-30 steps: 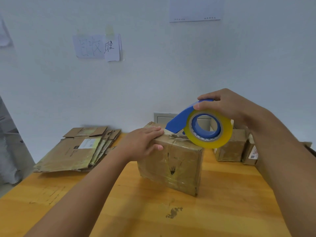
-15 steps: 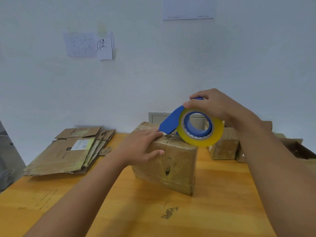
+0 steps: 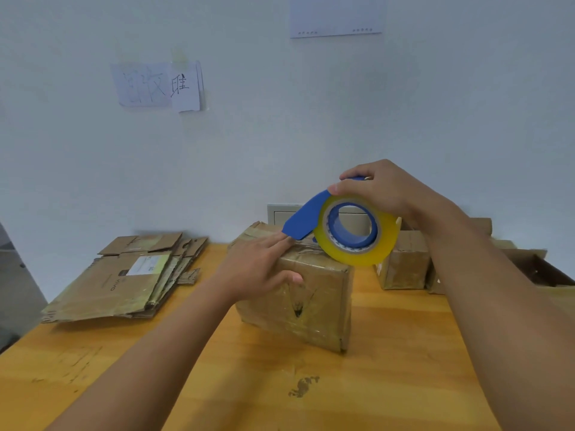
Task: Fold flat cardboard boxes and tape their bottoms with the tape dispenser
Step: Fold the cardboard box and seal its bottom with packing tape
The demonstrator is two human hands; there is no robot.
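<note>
Gripping the tape dispenser (image 3: 345,225) from above, the right hand (image 3: 382,191) curls fingers and thumb round its blue plastic frame; the glossy yellowish tape roll sits round a blue hub, w/ the flat blue blade arm slanting down-left to the box top. Dispenser rests on the upper right edge of the folded cardboard box (image 3: 314,293), a squat brown cube w/ creased, tape-shiny faces, standing mid-table on the orange wood-grain table (image 3: 217,384). Left hand (image 3: 261,269) lies flat on the box's top left, fingers straight & pressing near the blade tip, thumb down on the front face. Flat boxes (image 3: 124,278) sit stacked at table's left, worn corrugated sheets w/ a white label on top. More small taped boxes (image 3: 404,262) stand behind at right, by the pale wall. Dark scuff (image 3: 303,385) marks the tabletop in front.
</note>
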